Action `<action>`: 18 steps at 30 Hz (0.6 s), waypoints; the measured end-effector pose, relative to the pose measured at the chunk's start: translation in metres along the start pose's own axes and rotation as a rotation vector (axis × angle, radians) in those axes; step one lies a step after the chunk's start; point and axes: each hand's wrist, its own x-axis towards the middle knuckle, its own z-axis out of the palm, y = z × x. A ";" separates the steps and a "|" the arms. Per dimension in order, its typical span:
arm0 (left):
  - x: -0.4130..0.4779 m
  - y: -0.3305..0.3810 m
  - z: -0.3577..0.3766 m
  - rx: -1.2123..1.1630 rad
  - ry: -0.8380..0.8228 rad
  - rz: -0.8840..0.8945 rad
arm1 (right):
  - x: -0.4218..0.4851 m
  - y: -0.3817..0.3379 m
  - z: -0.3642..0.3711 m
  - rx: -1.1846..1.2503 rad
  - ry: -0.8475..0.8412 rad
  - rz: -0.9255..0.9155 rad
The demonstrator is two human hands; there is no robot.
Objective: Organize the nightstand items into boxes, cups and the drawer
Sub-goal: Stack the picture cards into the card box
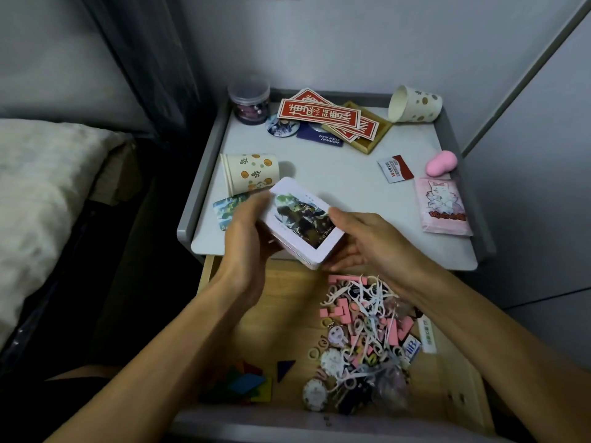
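box [300, 222]: white, rounded corners, a dark picture on its lid; held tilted in the air over the front edge of the counter and the back of the open drawer
left hand [246, 231]: grips the box's left end, fingers curled round its side
right hand [361, 241]: holds the box's right end, thumb on the top edge, fingers under it
counter [335, 174]: grey, with a raised rim on the sides and back
orange-print cup [252, 174]: lying on its side at the left, just behind the box
picture card [228, 209]: flat at the left edge, partly hidden by the left hand
dotted cup [415, 103]: on its side in the back right corner
clear jar [248, 102]: upright in the back left corner, small dark things inside
red cards [319, 115]: fanned across a wooden tray [374, 135] at the back
round badge [283, 126]: beside the jar, next to a blue card [319, 140]
sachet [396, 169]: red and white, right of centre
pink lump [441, 163]: against the right rim
tissue pack [444, 206]: pink, with a cat drawing, near the right front
drawer [287, 302]: pulled out, wooden floor showing
heap [361, 340]: white picks, pink blocks, rings and badges on the drawer's right side
coloured tiles [246, 383]: flat shapes at the drawer's front left, a blue triangle [284, 369] close by
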 end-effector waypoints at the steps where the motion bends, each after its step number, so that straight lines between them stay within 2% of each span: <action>1: 0.004 0.006 -0.004 0.078 0.028 0.025 | -0.001 -0.001 -0.002 -0.052 0.003 -0.034; 3: 0.010 0.016 -0.013 0.292 0.028 0.097 | -0.004 -0.002 -0.002 -0.141 -0.011 -0.095; 5: 0.009 0.017 -0.016 0.625 -0.029 0.204 | -0.007 0.000 0.002 -0.208 -0.012 -0.118; 7: 0.005 0.014 -0.011 0.824 0.020 0.281 | -0.009 0.005 0.007 -0.211 0.020 -0.104; 11: 0.008 0.009 -0.012 0.827 0.087 0.314 | -0.012 0.015 0.015 -0.091 0.059 -0.103; 15: 0.009 0.007 -0.019 0.779 0.073 0.268 | -0.018 0.016 0.025 0.061 -0.069 -0.048; 18: 0.003 0.008 -0.026 0.808 0.043 0.273 | -0.023 0.019 0.030 0.085 -0.089 -0.047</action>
